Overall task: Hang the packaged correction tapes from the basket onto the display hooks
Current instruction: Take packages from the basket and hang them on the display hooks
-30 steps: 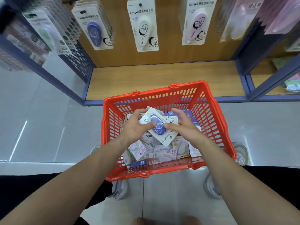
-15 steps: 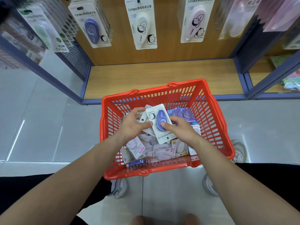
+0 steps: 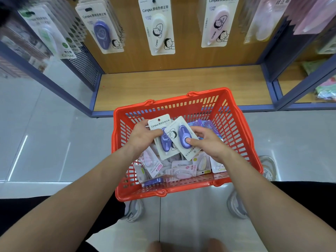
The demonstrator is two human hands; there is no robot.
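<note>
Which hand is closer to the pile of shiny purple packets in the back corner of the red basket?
Right. The right hand is right beside the shiny purple packets, nearly touching them. The left hand is farther away, across the two cards being held.

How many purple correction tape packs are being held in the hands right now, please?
2: one pack in the left hand, its card upright, and one in the right hand, its card overlapping the first. More may sit hidden behind them.
</note>
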